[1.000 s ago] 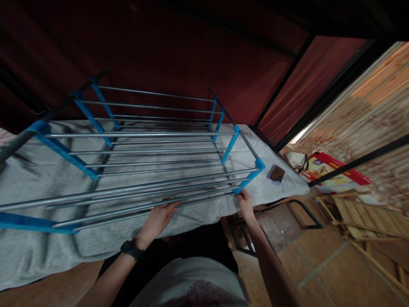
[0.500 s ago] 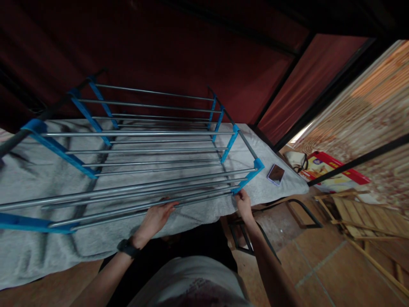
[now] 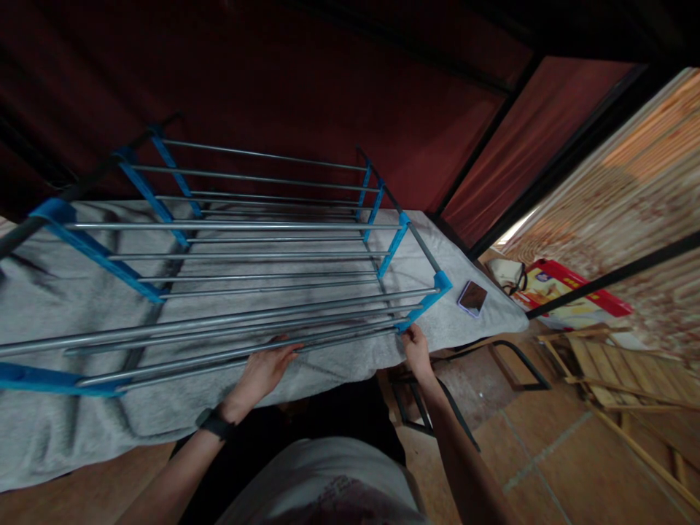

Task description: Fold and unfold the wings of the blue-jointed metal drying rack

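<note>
A rack of metal tubes [image 3: 235, 227] joined by blue plastic brackets lies across a grey cloth. My left hand [image 3: 266, 370], with a dark watch on the wrist, closes around the lowest front tube [image 3: 339, 341] near its middle. At that tube's right end, my right hand [image 3: 417, 351] pinches the lower end of the front right blue bracket [image 3: 424, 310]. The fingertips of both hands are partly hidden by the rack. At the far left, another blue bracket [image 3: 60, 380] bears the other ends of the front tubes.
The grey cloth [image 3: 350, 372] covers the surface under the rack. A phone [image 3: 472, 298] lies to the right. Beyond stand a red and yellow box [image 3: 574, 292], a folded wooden chair [image 3: 628, 372] and a black metal frame [image 3: 525, 364]. Dark red fabric [image 3: 273, 80] hangs behind.
My left hand has shifted slightly left along the tube. The rack's left end has moved slightly left and up in view; my right hand stays at the bracket.
</note>
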`<state>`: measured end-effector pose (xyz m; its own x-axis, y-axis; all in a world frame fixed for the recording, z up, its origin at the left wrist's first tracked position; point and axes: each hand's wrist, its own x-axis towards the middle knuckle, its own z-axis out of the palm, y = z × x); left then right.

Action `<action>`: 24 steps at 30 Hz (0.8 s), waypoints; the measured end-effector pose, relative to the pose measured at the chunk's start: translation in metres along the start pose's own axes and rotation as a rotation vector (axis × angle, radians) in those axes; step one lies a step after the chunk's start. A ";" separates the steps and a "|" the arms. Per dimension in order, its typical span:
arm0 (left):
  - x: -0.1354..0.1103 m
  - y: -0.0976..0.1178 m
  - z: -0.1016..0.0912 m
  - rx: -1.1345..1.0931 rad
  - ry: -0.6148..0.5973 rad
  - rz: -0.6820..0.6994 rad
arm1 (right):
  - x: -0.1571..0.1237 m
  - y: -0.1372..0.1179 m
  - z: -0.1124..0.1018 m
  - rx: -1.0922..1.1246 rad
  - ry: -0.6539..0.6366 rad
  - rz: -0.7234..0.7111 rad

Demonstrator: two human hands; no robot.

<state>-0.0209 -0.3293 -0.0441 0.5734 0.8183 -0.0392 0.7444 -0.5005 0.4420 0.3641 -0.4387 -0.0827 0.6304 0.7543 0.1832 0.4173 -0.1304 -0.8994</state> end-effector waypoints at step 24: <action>0.001 -0.008 0.002 -0.078 0.031 0.033 | -0.007 -0.003 0.012 0.024 0.038 0.027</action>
<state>-0.0256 -0.3246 -0.0498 0.5854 0.8108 0.0035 0.6959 -0.5046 0.5110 0.3508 -0.4357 -0.0865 0.6657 0.7259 0.1733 0.3845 -0.1345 -0.9133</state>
